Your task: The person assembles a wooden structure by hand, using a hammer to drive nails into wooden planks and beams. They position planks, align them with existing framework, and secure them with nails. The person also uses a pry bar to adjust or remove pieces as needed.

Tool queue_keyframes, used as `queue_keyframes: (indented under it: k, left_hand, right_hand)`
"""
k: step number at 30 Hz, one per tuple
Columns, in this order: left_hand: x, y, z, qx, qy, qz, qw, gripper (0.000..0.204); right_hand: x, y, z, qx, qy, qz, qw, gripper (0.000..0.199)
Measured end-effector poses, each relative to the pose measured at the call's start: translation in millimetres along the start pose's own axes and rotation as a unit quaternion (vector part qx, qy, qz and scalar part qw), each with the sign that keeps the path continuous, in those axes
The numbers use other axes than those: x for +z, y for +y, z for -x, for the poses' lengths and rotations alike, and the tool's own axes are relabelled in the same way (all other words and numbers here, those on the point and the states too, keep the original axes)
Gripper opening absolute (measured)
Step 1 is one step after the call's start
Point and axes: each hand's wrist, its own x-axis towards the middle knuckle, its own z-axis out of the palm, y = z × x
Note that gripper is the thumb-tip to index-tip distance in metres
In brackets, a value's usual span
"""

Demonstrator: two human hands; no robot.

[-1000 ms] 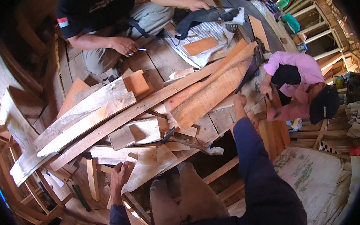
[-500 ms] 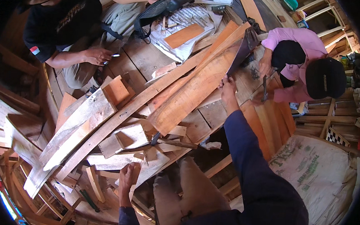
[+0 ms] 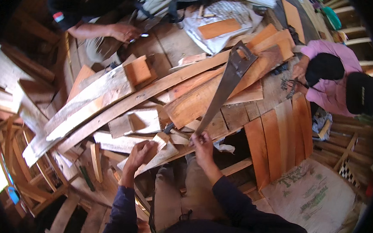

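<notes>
My right hand [image 3: 203, 148] is closed on the narrow tip of a handsaw [image 3: 223, 86]. The saw's dark blade slants up and away, and its handle end lies over the planks beyond. My left hand [image 3: 139, 155] is closed, with a small pale piece of wood [image 3: 161, 141] at its fingertips; it seems to grip it, though the fingers partly hide the contact. Under the saw lies a broad reddish-brown plank [image 3: 196, 101], next to a long narrow board [image 3: 153, 98]. A dark metal tool head [image 3: 168, 127] shows among offcuts between my hands.
A person in a black shirt [image 3: 91, 4] sits at the far left, holding a small object. At the right, a person in pink [image 3: 331, 87] bends over the floor. Pale boards [image 3: 89, 97] are piled at left. A floor gap [image 3: 231, 151] lies beside upright brown boards [image 3: 274, 143].
My right hand has drawn back toward me, bringing the saw along; its handle end has swung left over the planks. My left hand has risen slightly. The view has shifted.
</notes>
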Motion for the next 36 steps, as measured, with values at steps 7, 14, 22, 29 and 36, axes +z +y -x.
queue_keyframes:
  k: [7, 14, 22, 29, 36]
  left_hand:
    - [-17, -9, -4, -0.029, 0.079, 0.031, 0.996, 0.062]
    - [-53, -106, -2, 0.235, 0.147, -0.309, 0.910, 0.050]
    - [-59, -93, 36, -0.031, 0.174, -0.045, 0.983, 0.065]
    - [-52, -92, 69, -0.158, 0.226, 0.103, 0.956, 0.073]
    - [-40, -154, 108, -0.172, 0.265, 0.165, 0.934, 0.074]
  right_hand:
    - [-2, 34, -16, 0.075, -0.194, 0.341, 0.917, 0.026]
    - [-17, -128, -101, -0.444, -0.125, 0.611, 0.643, 0.041]
    - [-46, -226, -222, -0.389, -0.120, 0.866, 0.291, 0.061]
    - [-30, -251, -236, -0.380, -0.223, 0.858, 0.265, 0.051]
    - [-18, -283, -204, -0.360, -0.352, 0.804, 0.316, 0.054]
